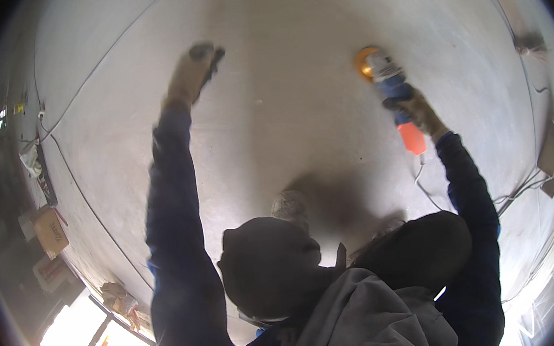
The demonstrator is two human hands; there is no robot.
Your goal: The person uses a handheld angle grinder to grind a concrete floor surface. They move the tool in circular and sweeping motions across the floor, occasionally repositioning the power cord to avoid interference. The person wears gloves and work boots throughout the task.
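My right hand (pixel 416 109), in a tan and dark work glove, grips an angle grinder (pixel 392 90) with a blue body and an orange-red rear end. Its round yellow-orange disc (pixel 366 64) lies over a broad pale grey surface (pixel 298 118); whether it touches cannot be told. A grey cord (pixel 417 184) trails from the rear of the tool. My left hand (pixel 194 71), gloved alike, is stretched out to the far left with its dark fingers curled. Blur and the angle hide what it holds, if anything. Both arms wear dark blue sleeves.
My dark-clad knees (pixel 265 266) and a grey cloth (pixel 369 323) fill the lower middle. A long thin cable (pixel 84 193) runs along the left. Cardboard boxes (pixel 50 232) sit at the left edge, brown boards (pixel 551 149) at the right. Bright window panes (pixel 80 335) show lower left.
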